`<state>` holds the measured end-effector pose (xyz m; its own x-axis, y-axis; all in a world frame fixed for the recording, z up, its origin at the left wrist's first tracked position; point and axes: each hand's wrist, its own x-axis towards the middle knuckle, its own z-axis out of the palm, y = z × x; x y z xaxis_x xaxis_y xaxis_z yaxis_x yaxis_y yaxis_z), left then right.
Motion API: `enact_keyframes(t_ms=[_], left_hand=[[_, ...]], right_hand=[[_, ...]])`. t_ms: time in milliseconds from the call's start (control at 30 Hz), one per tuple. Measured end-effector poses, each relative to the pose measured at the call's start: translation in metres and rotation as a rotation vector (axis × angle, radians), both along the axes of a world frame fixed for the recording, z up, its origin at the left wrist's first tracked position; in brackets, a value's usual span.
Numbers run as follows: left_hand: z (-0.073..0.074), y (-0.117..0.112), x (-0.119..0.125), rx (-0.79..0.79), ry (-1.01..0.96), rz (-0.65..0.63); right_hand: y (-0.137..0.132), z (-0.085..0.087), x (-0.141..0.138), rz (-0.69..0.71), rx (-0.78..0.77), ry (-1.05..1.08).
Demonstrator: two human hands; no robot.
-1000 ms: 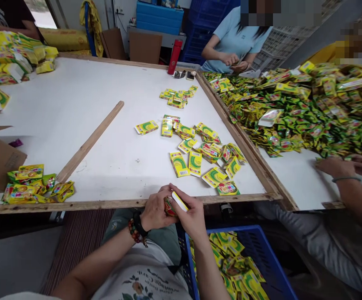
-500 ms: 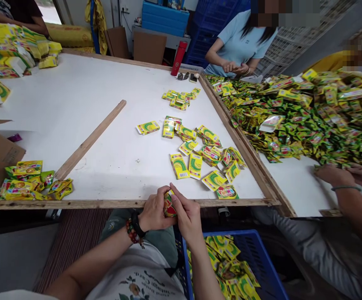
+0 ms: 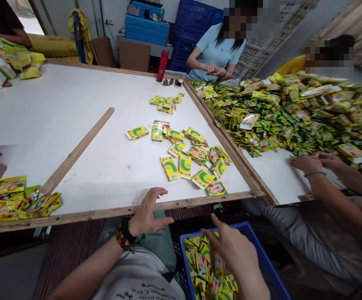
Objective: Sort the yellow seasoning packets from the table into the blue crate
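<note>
two bare hands reach forward in this head-worn view, and neither holds anything. the left hand [image 3: 148, 210] is wide open with its fingers spread, just above the wooden frame [image 3: 106, 214] along the near edge of a white table [image 3: 43, 112]. the right hand [image 3: 230, 250] is also open and empty, its fingers spread over a blue plastic crate [image 3: 255, 246] filled with yellow and green sachets [image 3: 205, 266]. whether its fingertips touch them cannot be told.

more loose sachets [image 3: 181, 162] lie scattered in small clusters across the table, beyond the left hand. a long wooden strip [image 3: 77, 150] lies slantwise on the table to their left, and another group of sachets [image 3: 18, 200] sits in the near left corner.

to the right, a co-worker's two hands [image 3: 307, 163] rest on a white board at the edge of a huge heap of sachets [image 3: 293, 112]. across the table, a person in a light blue t-shirt [image 3: 212, 54] holds both hands together in front of their body. a red bottle [image 3: 162, 66] stands at the far edge of the table.
</note>
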<state>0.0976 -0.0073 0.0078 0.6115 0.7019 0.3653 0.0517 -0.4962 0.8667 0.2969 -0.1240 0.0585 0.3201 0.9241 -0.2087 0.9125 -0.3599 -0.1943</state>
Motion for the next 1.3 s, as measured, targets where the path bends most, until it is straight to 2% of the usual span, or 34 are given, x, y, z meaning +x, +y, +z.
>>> enact_keyframes(t_ms=[33,100,167,267,333,400,433,500,567,633,700,800,867,933,1033,1100,1200,1300], left_hand=[[0.001,0.001,0.001,-0.004,-0.007,-0.002],[0.000,0.001,0.005,0.008,0.007,-0.013],[-0.002,0.000,0.008,0.031,0.035,-0.008],[-0.006,-0.003,0.011,0.040,0.044,0.123],[-0.004,-0.005,0.011,0.076,0.060,0.239],[0.002,-0.005,0.012,0.164,0.083,0.321],[0.006,-0.005,0.014,0.214,0.092,0.341],[0.011,-0.004,0.019,0.285,0.111,0.320],[0.011,-0.003,0.023,0.267,0.155,0.267],[0.005,-0.004,0.026,0.174,0.214,0.273],[-0.005,-0.008,0.028,0.100,0.240,0.353],[-0.021,-0.012,0.026,0.154,0.159,0.418],[-0.025,-0.012,0.025,0.224,0.076,0.391],[-0.024,-0.010,0.024,0.233,0.020,0.340],[-0.016,-0.006,0.022,0.131,-0.014,0.283],[-0.010,-0.005,0.021,0.033,0.029,0.239],[-0.008,-0.004,0.021,-0.054,0.155,0.181],[-0.009,-0.004,0.021,-0.069,0.195,0.218]], right_hand=[[-0.002,-0.002,0.018,-0.064,-0.022,-0.090],[0.009,-0.010,0.048,-0.115,0.051,-0.176],[0.037,-0.021,0.066,-0.087,0.194,-0.152],[0.085,-0.033,0.070,-0.031,0.338,-0.011],[0.102,-0.031,0.056,-0.044,0.381,0.043],[0.101,-0.021,0.031,-0.048,0.426,0.107],[0.095,-0.013,0.016,-0.029,0.446,0.209],[0.080,0.002,-0.011,0.024,0.465,0.542],[0.070,0.011,-0.031,0.027,0.456,0.916],[0.067,0.009,-0.043,-0.091,0.461,1.188],[0.069,-0.002,-0.048,-0.268,0.472,1.387],[0.074,-0.019,-0.055,-0.416,0.464,1.522],[0.074,-0.022,-0.061,-0.403,0.449,1.549],[0.073,-0.018,-0.065,-0.343,0.461,1.524],[0.068,-0.008,-0.068,-0.138,0.510,1.318],[0.067,-0.004,-0.068,-0.025,0.522,1.161],[0.069,-0.006,-0.068,-0.079,0.572,1.014],[0.072,-0.011,-0.065,-0.158,0.596,1.006]])
